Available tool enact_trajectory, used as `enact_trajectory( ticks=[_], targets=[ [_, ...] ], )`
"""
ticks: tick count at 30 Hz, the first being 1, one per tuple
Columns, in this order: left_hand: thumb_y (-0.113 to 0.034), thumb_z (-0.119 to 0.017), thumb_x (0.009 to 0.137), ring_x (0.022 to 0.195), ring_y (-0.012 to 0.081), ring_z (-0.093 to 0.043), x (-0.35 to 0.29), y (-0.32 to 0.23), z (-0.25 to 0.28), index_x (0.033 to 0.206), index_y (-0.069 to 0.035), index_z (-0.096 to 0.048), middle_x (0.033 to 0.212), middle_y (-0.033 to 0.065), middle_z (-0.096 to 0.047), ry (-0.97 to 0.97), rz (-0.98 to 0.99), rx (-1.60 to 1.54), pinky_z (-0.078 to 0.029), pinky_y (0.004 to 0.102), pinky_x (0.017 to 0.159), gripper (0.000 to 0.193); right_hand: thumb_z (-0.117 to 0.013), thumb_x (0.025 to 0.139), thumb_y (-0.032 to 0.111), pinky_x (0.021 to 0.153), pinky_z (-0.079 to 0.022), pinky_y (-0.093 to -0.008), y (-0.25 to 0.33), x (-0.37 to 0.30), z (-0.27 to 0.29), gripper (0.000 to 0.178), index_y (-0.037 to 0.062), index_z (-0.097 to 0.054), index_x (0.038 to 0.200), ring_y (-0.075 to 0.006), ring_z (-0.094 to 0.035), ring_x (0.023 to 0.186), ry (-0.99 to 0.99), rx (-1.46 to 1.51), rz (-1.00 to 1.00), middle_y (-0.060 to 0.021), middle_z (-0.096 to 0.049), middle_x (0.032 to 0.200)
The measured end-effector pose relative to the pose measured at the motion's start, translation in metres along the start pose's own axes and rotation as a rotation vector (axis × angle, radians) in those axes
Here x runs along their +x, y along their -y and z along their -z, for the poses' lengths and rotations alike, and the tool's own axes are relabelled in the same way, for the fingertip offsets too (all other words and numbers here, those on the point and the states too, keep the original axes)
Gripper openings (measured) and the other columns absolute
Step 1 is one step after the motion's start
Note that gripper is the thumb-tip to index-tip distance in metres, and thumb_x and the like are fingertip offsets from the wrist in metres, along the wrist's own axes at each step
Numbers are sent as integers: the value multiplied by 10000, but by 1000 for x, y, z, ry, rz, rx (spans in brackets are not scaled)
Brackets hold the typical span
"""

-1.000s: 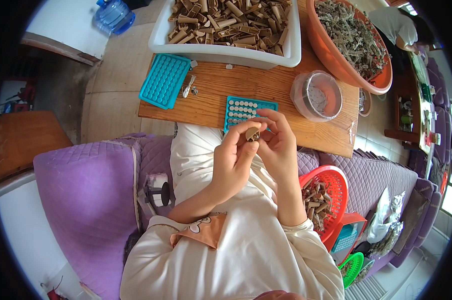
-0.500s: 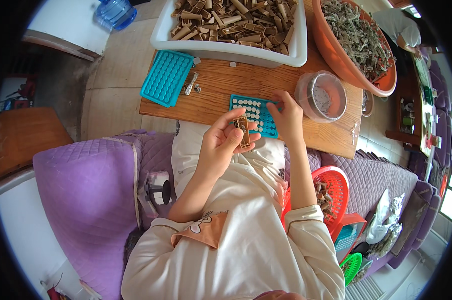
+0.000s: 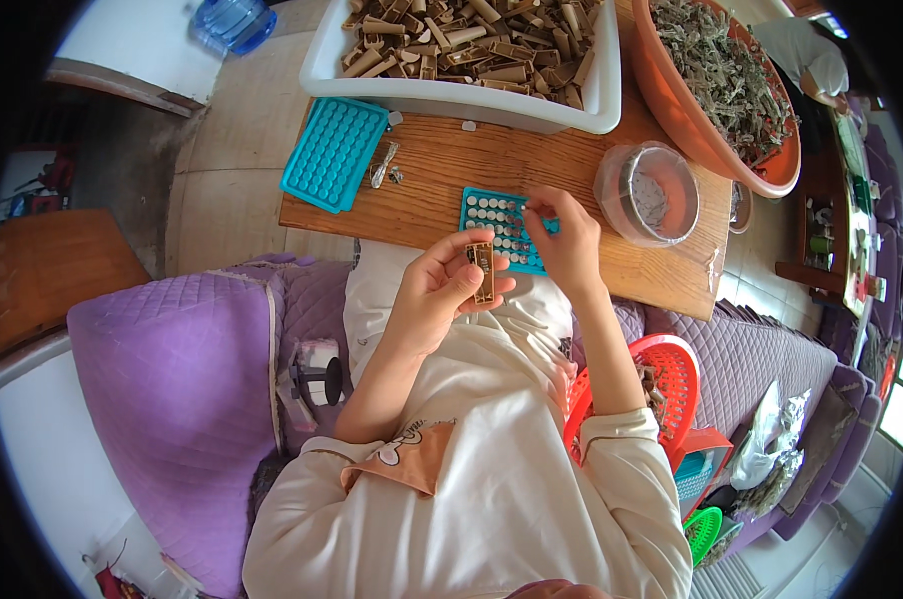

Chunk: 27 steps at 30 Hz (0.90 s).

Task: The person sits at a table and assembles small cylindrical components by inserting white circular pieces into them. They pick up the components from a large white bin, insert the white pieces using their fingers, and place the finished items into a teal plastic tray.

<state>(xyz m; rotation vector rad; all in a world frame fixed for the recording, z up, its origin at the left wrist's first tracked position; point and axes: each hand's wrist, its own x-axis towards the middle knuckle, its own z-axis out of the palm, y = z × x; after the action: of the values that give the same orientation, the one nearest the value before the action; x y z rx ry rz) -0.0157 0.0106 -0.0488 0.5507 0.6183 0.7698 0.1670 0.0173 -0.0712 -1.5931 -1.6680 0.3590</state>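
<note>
My left hand (image 3: 439, 283) is closed around a small brown plastic casing (image 3: 482, 272), held upright above my lap with its hollow side facing up at me. Just beyond it lies a teal tray (image 3: 531, 266) with rows of small round silvery-white discs (image 3: 492, 203), much like button cells. Over the tray's right part is my right hand (image 3: 563, 235), thumb and forefinger pinched together at its far side. Whatever sits between those fingertips is too small to make out. The hand covers several of the tray's pockets.
A white tub (image 3: 461, 100) heaped with brown casings stands at the back. To its right is an orange basin (image 3: 661, 100) of dried plant stalks. A plastic-lined round container (image 3: 671, 235), stacked teal trays (image 3: 331, 150) and a coiled cable (image 3: 381, 165) share the wooden table (image 3: 431, 160).
My right hand has shifted slightly left over the tray, and its thumb and forefinger have come together. My left hand still holds the brown casing, turned a little.
</note>
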Motion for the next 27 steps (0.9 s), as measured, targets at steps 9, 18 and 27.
enact_trajectory(
  ticks=[9, 18, 27],
  targets=[
    [-177, -594, 788, 823, 156, -594, 0, 3, -1, 1153, 14, -416, 950, 82, -565, 45, 13, 8, -541, 271, 653, 449, -649, 601, -48, 544, -462, -280, 55, -16, 14, 269, 55, -534, 821, -184, -569, 630, -162, 144, 359, -48, -576, 705],
    [-121, -501, 826, 791, 141, -588, 0, 9, 2, 1108, 13, -452, 920, 81, -566, 15, 31, 112, -521, 255, 663, 316, -634, 631, -33, 564, -468, -303, 53, -23, 18, 218, 37, -553, 820, -213, -578, 655, 68, 164, 222, -74, -590, 740],
    [-104, -423, 839, 731, 156, -592, -2, 12, 6, 1041, -16, -470, 875, 94, -558, -78, -68, 185, -475, 248, 633, 225, -601, 712, 71, 592, -461, -324, 0, -43, 1, 203, 66, -548, 908, -239, -563, 693, 86, -260, -99, -71, -597, 774]
  ],
)
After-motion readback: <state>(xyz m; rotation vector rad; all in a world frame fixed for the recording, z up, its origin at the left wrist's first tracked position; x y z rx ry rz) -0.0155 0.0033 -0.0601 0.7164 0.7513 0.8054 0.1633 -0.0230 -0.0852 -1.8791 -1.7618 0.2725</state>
